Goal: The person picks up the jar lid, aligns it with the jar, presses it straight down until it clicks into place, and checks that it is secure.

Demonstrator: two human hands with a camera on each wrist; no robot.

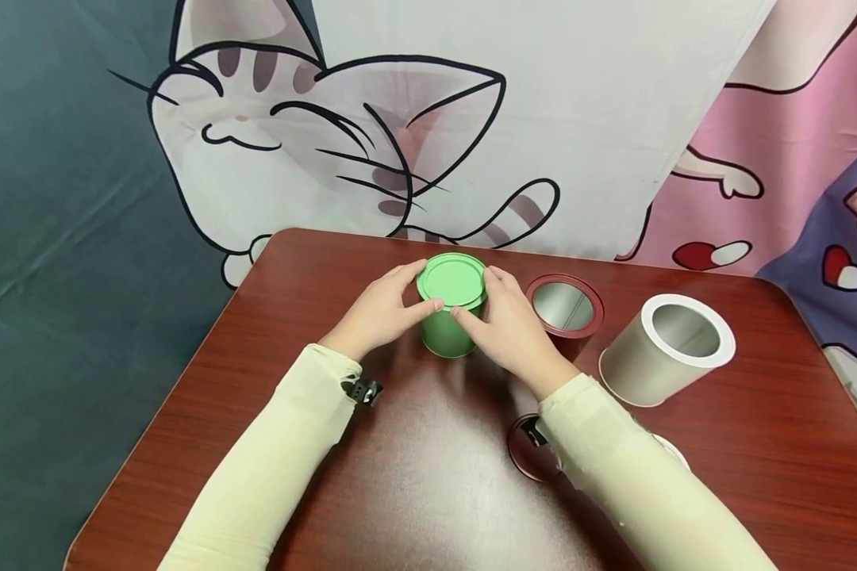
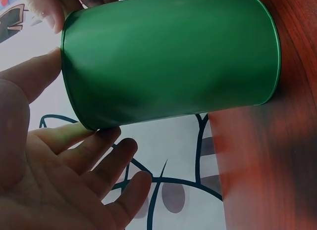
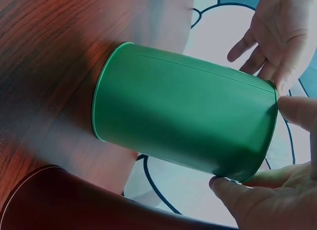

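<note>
A green tin (image 1: pixel 448 337) stands upright on the table with a light green lid (image 1: pixel 454 277) on its top; whether the lid is fully seated I cannot tell. My left hand (image 1: pixel 382 311) holds the lid's edge from the left, thumb in front and fingertips on the side. From the right, my right hand (image 1: pixel 509 325) holds the same edge, its thumb close to the left one. In the left wrist view the tin (image 2: pixel 168 62) lies sideways across the picture, left fingers partly spread. The right wrist view shows both hands at the rim of the tin (image 3: pixel 183 109).
Just right of my right hand stands an uncovered dark red tin (image 1: pixel 566 331). Farther right is an uncovered white tin (image 1: pixel 632 361). A dark red lid (image 1: pixel 524 456) lies under my right wrist, and a white lid (image 1: pixel 671 450) shows partly behind the forearm. A printed cloth hangs behind the table.
</note>
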